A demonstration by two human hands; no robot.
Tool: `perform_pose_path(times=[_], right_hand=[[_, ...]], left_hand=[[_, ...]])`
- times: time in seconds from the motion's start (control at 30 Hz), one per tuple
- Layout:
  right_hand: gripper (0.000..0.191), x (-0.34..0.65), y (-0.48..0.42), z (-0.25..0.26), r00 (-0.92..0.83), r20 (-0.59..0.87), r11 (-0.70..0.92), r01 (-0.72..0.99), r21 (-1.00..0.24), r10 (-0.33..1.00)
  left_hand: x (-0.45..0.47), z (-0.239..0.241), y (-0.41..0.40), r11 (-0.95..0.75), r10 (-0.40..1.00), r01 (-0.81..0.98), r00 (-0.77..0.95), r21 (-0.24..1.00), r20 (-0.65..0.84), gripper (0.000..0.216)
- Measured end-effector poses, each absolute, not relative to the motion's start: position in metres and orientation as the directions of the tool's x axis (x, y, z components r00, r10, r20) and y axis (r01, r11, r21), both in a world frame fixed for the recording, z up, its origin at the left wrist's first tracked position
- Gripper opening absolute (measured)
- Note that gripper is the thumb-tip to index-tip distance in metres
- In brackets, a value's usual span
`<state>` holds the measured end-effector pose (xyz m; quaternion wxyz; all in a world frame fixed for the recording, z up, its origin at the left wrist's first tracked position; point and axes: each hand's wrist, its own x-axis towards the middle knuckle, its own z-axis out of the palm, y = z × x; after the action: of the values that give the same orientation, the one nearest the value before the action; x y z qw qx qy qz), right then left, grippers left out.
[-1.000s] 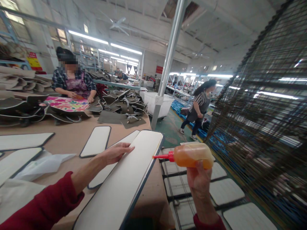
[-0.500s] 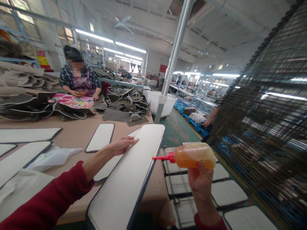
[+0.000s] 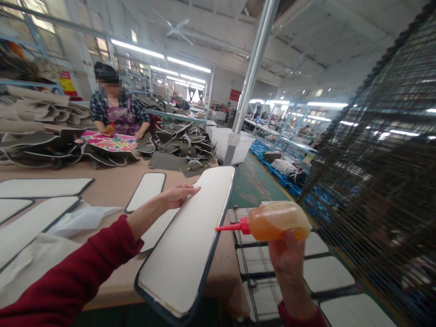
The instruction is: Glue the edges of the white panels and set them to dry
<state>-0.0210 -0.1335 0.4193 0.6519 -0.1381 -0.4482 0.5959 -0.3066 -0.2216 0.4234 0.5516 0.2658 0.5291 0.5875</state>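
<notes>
My left hand (image 3: 177, 195) lies flat on the left edge of a long white panel with a dark rim (image 3: 190, 240), which juts over the near edge of the brown table (image 3: 105, 190). My right hand (image 3: 289, 261) grips an orange squeeze bottle (image 3: 275, 221) held sideways. Its red nozzle (image 3: 229, 226) points left, close to the panel's right rim. Both my sleeves are red.
More white panels (image 3: 146, 191) lie on the table, and others rest on a low wire rack (image 3: 320, 272) to my right. A tall wire rack (image 3: 381, 172) stands at the right. A person in plaid (image 3: 116, 113) works across the table beside piled grey pieces (image 3: 177, 145). A steel column (image 3: 252, 81) rises beyond.
The panel has slid toward me, so more of it overhangs the table edge. The walking person at the right is out of sight. The bottle stays in about the same place.
</notes>
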Motion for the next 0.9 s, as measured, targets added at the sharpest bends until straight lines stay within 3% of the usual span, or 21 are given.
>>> perform_pose_path(times=[0.53, 0.9], right_hand=[[0.049, -0.023, -0.138, 0.417, -0.183, 0.425, 0.191, -0.692, -0.696, 0.886], [0.057, -0.019, -0.14, 0.41, -0.222, 0.333, 0.12, -0.641, -0.758, 0.917]], left_hand=[[-0.313, 0.438, -0.21, 0.166, 0.882, -0.358, -0.363, 0.919, -0.301, 0.01], [-0.327, 0.436, -0.2, 0.142, 0.852, -0.425, -0.406, 0.894, -0.329, 0.011]])
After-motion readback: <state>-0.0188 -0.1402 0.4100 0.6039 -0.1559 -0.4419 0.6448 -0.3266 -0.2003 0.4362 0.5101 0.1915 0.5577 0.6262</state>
